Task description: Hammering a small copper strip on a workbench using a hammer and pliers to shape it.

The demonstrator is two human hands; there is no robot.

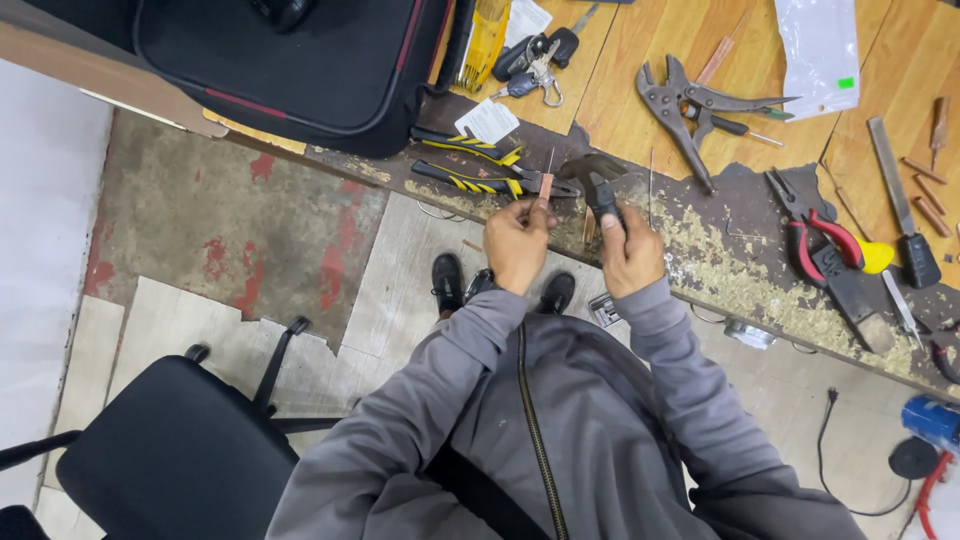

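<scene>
My left hand [517, 243] pinches a small copper-coloured strip [546, 185] upright at the worn front edge of the wooden workbench [640, 75]. My right hand [632, 250] is closed around the black handle of a small tool [603, 195], its head close to the strip. Just beyond my hands lie yellow-and-black pliers [470, 165]. Both grey sleeves reach forward from below.
Locking pliers [690, 105], red-handled cutters [815, 225], a file [895, 200], keys [535, 60], a clear plastic bag [820, 45] and copper bits lie on the bench. A black bag [300, 60] sits at its left end. A black chair [180, 450] stands at lower left.
</scene>
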